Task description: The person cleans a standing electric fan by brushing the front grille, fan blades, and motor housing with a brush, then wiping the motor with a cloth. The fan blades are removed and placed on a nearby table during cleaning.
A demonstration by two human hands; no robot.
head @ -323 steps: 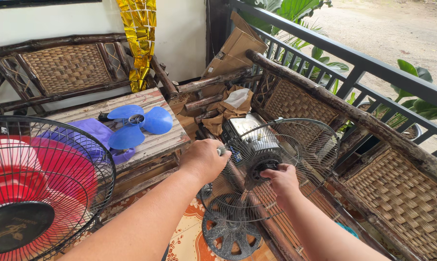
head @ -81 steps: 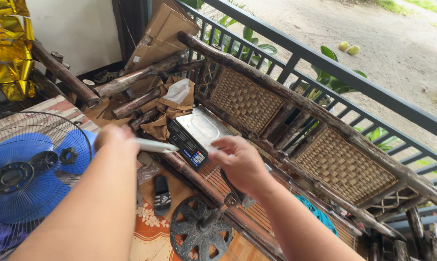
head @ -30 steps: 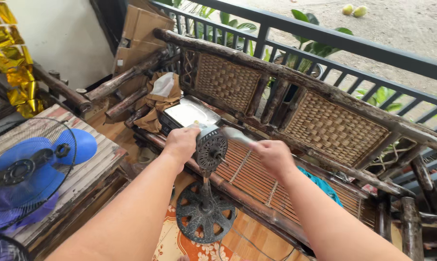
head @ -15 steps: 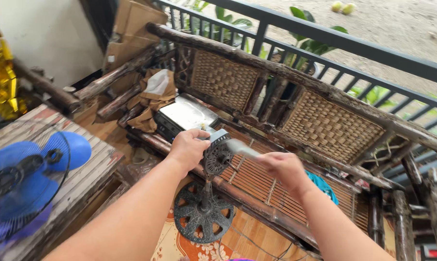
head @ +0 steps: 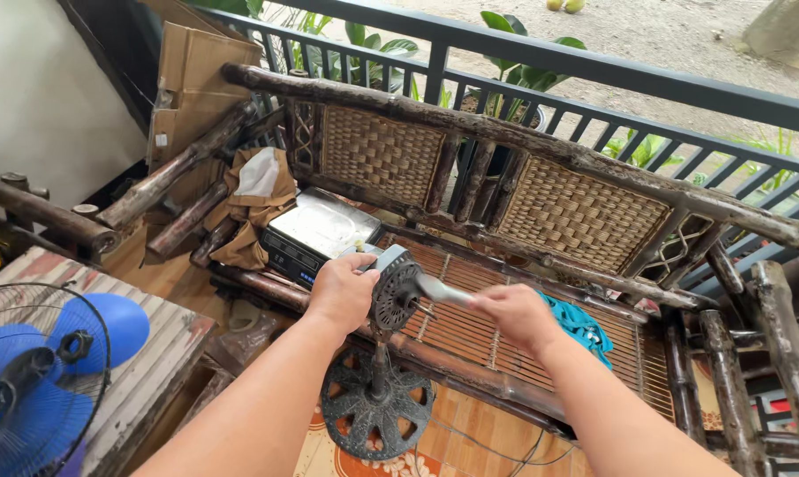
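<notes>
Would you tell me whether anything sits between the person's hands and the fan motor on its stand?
Nothing visible does. The left hand already grips the fan motor from behind, and the right hand holds a pale tool against its front, where the guard and blade are off.

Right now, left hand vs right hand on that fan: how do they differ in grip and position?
The left hand wraps around the grey fan motor head from behind, while the right hand holds a pale, blurred tool pointed at the motor's front face. The left hand sits nearer the scale on the bench; the right hand is nearer the teal cloth. Both are bare, at about the same height above the fan's round base.
</notes>
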